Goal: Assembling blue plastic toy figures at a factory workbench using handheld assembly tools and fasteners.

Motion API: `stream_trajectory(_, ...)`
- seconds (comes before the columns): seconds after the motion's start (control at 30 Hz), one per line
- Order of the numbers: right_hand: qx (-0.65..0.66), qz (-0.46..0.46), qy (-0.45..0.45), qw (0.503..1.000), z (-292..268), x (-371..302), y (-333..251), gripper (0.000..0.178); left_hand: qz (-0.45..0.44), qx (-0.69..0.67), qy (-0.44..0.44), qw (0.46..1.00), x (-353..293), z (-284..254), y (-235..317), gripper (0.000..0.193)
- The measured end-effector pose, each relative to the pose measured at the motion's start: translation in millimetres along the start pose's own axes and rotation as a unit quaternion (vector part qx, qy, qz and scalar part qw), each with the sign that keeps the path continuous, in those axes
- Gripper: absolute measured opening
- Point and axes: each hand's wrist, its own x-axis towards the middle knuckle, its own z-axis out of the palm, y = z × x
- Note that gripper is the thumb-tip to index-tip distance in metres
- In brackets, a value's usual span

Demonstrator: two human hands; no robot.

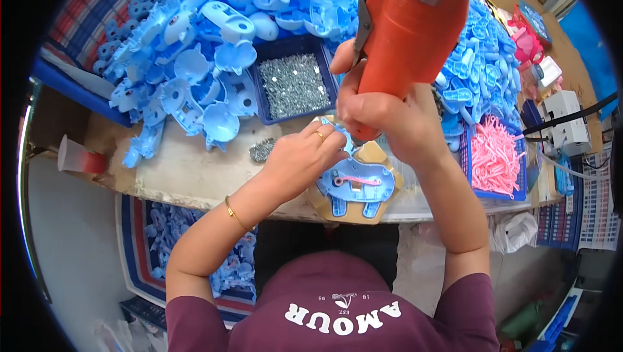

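From my remote seat I saw the right hand wrapped tight around the neck of an orange power screwdriver, fingers fully closed on its smooth plastic body, the tool standing nearly upright with its tip hidden behind the knuckles. The left hand was curled, fingertips pinched together at the upper edge of a light-blue moulded shell; whether a screw sat between them I could not tell. A ring showed on one finger and a thin gold bangle on the wrist.

The shell lay flat in a tan jig at the front edge of the worktable, just below both hands. It was glossy, rounded, with two stubby legs toward me, and a slim pink plastic piece lay across its middle.

Behind the hands stood a dark-blue tray of small silvery screws, and a loose clump of screws lay beside the left hand. Heaps of matching blue shells were piled behind, and a blue crate of thin pink parts stood to the right.
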Motion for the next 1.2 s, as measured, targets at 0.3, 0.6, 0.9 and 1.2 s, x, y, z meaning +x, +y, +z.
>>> stream_trajectory(0.3,0.015,-0.054,0.02,0.998,1.8,-14.7,20.0,0.04,-0.038,-0.134,0.027,0.99,-10.5,9.5,23.6,0.021)
stream_trajectory(0.6,0.023,-0.051,0.02,0.998,-0.8,-19.9,24.6,0.041,-0.019,-0.139,0.036,0.989,-9.6,14.2,27.2,0.021)
stream_trajectory(0.9,0.035,-0.021,0.022,0.999,-5.7,-29.1,11.0,0.043,0.004,-0.149,0.028,0.988,-10.1,13.3,30.1,0.021)
stream_trajectory(1.2,0.033,-0.018,0.009,0.999,-9.6,-33.3,18.5,0.043,-0.009,-0.181,0.014,0.983,-9.8,14.2,38.8,0.021)
